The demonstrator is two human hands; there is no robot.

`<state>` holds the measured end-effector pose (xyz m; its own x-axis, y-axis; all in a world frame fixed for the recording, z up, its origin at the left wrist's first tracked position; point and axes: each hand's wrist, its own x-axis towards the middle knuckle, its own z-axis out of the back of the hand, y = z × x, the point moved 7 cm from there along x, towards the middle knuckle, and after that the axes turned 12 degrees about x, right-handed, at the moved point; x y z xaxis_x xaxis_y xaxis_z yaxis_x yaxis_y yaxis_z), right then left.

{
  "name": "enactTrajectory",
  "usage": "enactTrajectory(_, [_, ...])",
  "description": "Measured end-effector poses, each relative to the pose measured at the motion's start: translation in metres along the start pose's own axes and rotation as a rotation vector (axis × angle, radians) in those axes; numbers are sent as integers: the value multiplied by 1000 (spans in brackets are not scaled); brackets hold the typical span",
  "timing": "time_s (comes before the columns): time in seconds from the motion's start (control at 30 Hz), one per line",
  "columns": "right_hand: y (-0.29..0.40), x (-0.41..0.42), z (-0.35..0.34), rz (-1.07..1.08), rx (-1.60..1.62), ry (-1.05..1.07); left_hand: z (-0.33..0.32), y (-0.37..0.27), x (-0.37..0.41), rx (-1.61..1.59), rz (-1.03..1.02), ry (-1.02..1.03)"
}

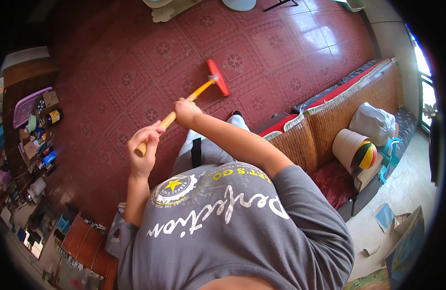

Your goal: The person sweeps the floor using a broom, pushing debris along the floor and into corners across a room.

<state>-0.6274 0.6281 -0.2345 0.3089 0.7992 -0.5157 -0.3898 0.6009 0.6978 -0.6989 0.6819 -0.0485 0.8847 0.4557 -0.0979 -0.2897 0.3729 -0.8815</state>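
A long-handled floor tool with a red head [218, 78], a broom or mop, slants across the view; its exact kind cannot be told. Its pale wooden handle [168, 121] passes into a yellow part near the head, which is at the red tiled floor. My right hand [186, 111] is closed around the middle of the handle. Near the handle's top end, my left hand [144, 145] grips it between thumb and fingers, the rounded end sticking out past the palm.
To the right is a wooden sofa [295, 141] with a white bucket [344, 146], a striped ball [365, 155] and a white plastic bag [371, 123]. Boxes, a bottle [54, 116] and a purple tray [25, 108] crowd the left side. A white round base [239, 3] stands ahead.
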Motion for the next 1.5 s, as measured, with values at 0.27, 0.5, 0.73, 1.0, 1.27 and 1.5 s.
enactTrajectory(0.27, [86,-32,14,142,99,-61,63,-48,-25,28,-166,-54])
enactTrajectory(0.5, [-20,-41,44,-118,-171,1,-23,12,2,-281,-39,45])
enactTrajectory(0.73, [-149,17,46,-231,-300,2,-112,73,49,-339,-9,48])
enactTrajectory(1.0, [19,89,-13,46,-416,296,25,99,4,-235,247,-301])
enactTrajectory(1.27, [151,100,-48,286,-223,312,123,57,-31,3,278,-546])
enactTrajectory(1.5, [184,35,-17,372,-352,335,139,6,-58,5,68,-463])
